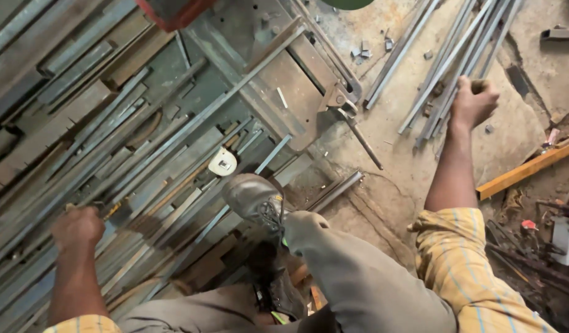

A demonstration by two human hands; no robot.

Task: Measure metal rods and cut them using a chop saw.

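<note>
My left hand (78, 227) is closed around a long grey metal bar (192, 120) that runs diagonally up to the right across a pile of steel strips (81, 142). My right hand (474, 102) reaches out to the right and grips a bundle of thin metal rods (448, 65) lying on the concrete floor. My booted foot (255, 198) rests on the strips between the two hands, with the grey trouser leg below it.
A metal machine base with a lever handle (343, 102) sits at top centre. A tape measure (223, 163) lies on the strips. An orange-yellow bar (525, 169) lies at right, with small offcuts (365, 50) on the floor and tools at the far right.
</note>
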